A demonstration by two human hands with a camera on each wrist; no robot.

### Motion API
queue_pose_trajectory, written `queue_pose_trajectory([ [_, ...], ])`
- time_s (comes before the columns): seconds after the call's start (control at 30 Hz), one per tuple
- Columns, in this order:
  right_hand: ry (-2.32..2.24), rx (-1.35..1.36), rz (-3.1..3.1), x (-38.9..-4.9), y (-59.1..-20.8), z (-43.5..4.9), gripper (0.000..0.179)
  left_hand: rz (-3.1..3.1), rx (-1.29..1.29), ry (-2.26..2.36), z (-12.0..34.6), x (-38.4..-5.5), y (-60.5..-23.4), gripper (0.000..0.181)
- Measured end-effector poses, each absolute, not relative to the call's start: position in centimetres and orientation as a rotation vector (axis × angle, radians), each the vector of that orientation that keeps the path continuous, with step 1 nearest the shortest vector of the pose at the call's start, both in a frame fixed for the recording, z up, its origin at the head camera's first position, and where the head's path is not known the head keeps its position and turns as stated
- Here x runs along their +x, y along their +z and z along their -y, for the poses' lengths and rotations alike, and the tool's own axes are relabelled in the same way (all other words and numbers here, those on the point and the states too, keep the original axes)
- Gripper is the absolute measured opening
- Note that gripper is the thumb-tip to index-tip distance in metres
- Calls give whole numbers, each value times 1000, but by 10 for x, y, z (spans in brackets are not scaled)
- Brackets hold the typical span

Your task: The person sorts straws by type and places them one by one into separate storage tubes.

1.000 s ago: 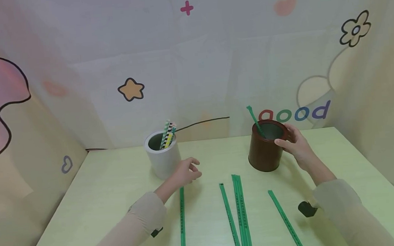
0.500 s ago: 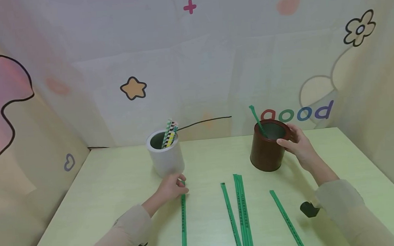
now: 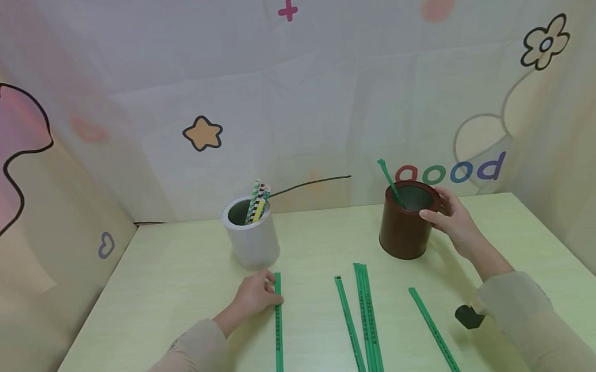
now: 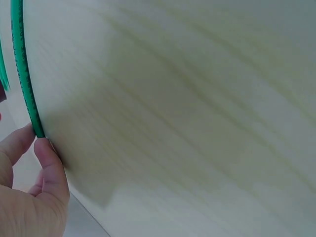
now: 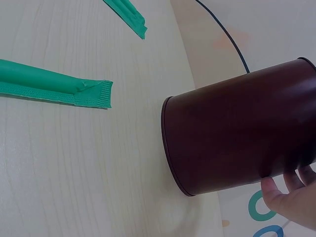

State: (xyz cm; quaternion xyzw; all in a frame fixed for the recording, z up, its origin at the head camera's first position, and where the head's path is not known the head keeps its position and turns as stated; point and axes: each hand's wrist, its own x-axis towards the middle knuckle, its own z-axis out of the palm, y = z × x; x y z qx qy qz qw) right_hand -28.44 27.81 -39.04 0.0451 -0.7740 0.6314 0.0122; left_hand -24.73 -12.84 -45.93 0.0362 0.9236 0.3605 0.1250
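My left hand (image 3: 256, 292) is at the far end of a green wrapped straw (image 3: 279, 348) lying on the table. In the left wrist view, thumb and finger pinch that straw (image 4: 22, 64) near its tip. My right hand (image 3: 455, 224) holds the upper right side of a dark brown cylindrical cup (image 3: 402, 233), thumb near the rim. One green wrapped straw (image 3: 386, 174) leans inside this cup. In the right wrist view, the fingertips touch the side of the upright cup (image 5: 237, 133).
A white cup (image 3: 252, 244) with several patterned straws (image 3: 256, 203) stands behind my left hand. Between the hands lie a green wrapped straw (image 3: 350, 326) and a close bundle of green wrapped straws (image 3: 369, 325). Another green wrapped straw (image 3: 435, 332) lies slanted at right. A printed cloth (image 3: 297, 94) hangs behind.
My left hand has moved down and left from beside the white cup to the leftmost green wrapped straw and pinches it. The right hand stays on the brown cup.
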Motion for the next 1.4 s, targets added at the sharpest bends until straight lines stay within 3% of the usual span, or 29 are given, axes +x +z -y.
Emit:
queue_pose_trajectory([
  [0.77, 1975, 149, 2394, -284, -389, -280, 72, -2851, 306, 826, 108, -250, -452, 15],
  [1.4, 2005, 153, 2367, -284, -391, -278, 70, -2870, 500, 873, 47, -272, -332, 20],
])
